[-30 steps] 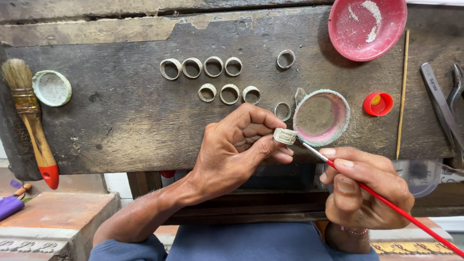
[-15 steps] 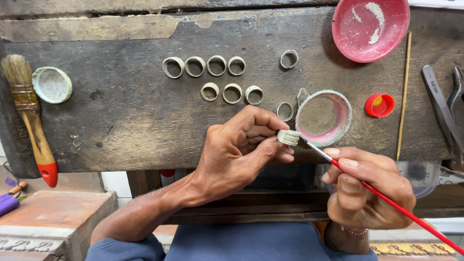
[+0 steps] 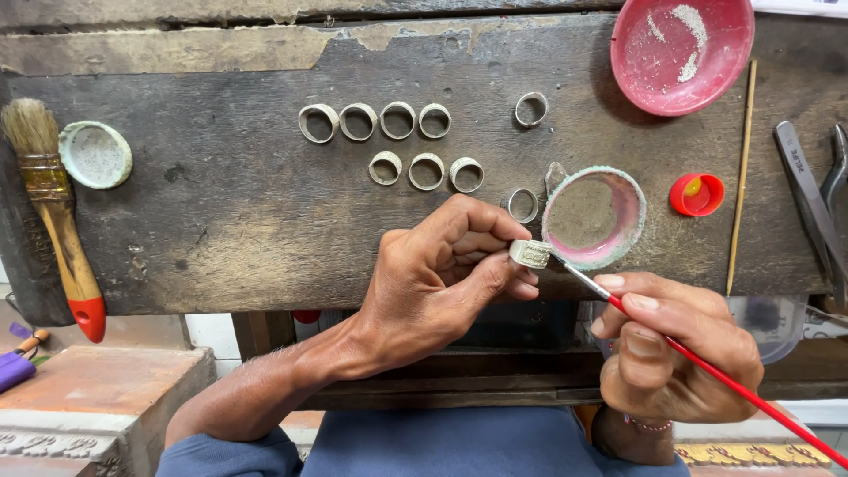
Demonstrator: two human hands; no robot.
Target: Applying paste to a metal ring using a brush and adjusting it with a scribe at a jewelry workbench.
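My left hand (image 3: 437, 278) pinches a pale metal ring (image 3: 529, 253) between thumb and fingers at the front edge of the dark wooden bench (image 3: 230, 212). My right hand (image 3: 671, 344) grips a thin red-handled brush (image 3: 707, 367), its tip touching the ring's right side. Just behind the ring sits a small pink dish (image 3: 594, 217) with a crusted rim and greyish contents.
Several more rings (image 3: 375, 121) lie in two rows on the bench, with two single rings (image 3: 531, 109) nearby. A red bowl (image 3: 682, 51) with white powder, a red cap (image 3: 696, 194), a thin wooden stick (image 3: 739, 168) and pliers (image 3: 817, 199) lie right. A wide paintbrush (image 3: 55, 216) and a pale lid (image 3: 95, 155) lie left.
Nothing has really moved; the brush tip stays at the ring, with only a slight shift of view.
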